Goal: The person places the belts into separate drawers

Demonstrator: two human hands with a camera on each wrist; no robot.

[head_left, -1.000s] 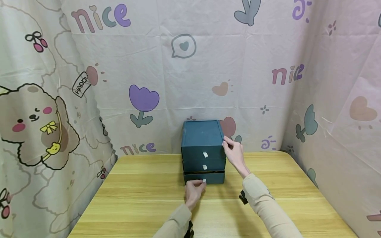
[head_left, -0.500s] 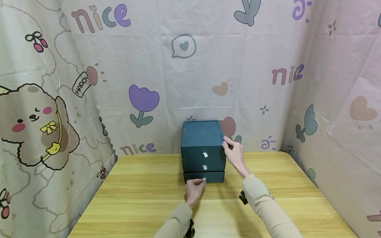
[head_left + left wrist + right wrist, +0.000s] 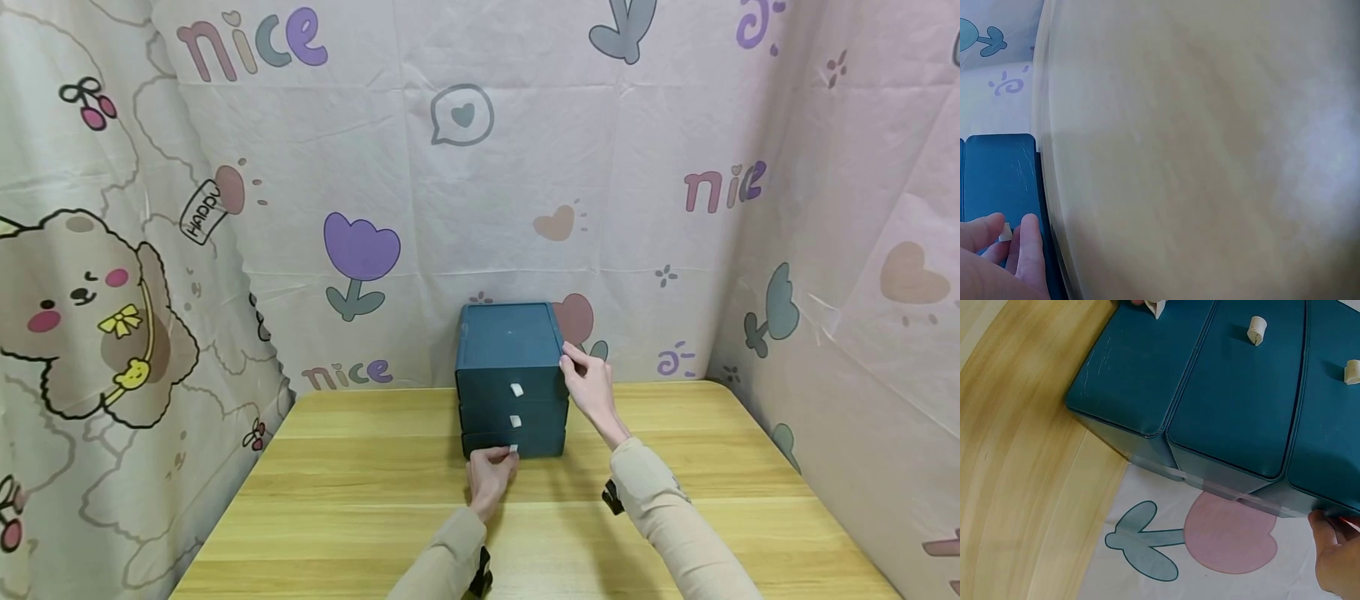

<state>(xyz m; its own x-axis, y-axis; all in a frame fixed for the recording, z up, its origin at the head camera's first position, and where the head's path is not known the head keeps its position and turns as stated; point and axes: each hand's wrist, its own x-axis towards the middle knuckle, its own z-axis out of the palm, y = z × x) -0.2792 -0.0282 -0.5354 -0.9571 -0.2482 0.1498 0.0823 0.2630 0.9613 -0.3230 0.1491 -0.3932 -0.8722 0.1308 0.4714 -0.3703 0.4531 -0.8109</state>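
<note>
A dark teal cabinet of three stacked drawers (image 3: 510,333) stands at the back of the table, each drawer front bearing a small white pull tab. My left hand (image 3: 491,480) is low at the front, thumb and fingers pinching the tab (image 3: 1005,232) of the bottom drawer (image 3: 542,444). That drawer front sits in line with those above it. At the upper right side of the cabinet, my right hand (image 3: 589,385) grips the edge with thumb and fingers. The right wrist view shows this hand (image 3: 1340,553) beside the top drawer front, its other fingers partly hidden.
The wooden table (image 3: 360,500) spreads around the cabinet on the left, right and front. A printed cloth (image 3: 480,200) hangs close behind the cabinet, with more cloth at both sides.
The bottom drawer has slid back into the cabinet, and the gap above its front has closed. My left hand moved slightly forward with it; the right hand stayed at the cabinet's side.
</note>
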